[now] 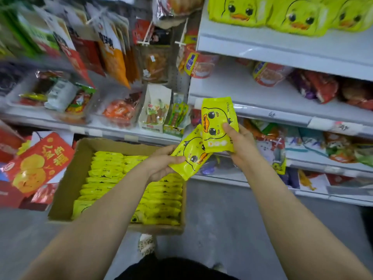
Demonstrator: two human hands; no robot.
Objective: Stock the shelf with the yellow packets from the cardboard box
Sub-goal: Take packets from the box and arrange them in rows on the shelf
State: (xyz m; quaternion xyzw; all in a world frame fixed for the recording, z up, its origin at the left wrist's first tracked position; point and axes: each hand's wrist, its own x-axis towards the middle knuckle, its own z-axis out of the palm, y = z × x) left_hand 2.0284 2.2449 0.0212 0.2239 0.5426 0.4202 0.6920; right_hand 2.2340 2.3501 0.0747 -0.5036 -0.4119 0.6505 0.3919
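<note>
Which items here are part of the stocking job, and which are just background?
Job:
- cardboard box of yellow packets
- packet in left hand
- packet in right hand
- duck packets already on top shelf

Background:
- red packet left of the box
- hanging snack bags
- sausage display box

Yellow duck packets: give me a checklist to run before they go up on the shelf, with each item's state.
1. Left hand grips a yellow packet: ok.
2. Right hand grips the second packet: ok.
3. Two packets overlap at their edges, not yet stacked flat: not ok.
4. Matching duck packets already on the top shelf: ok.
5. Free space on that shelf: cannot tell.
6. Cardboard box still holds stock: ok.
</note>
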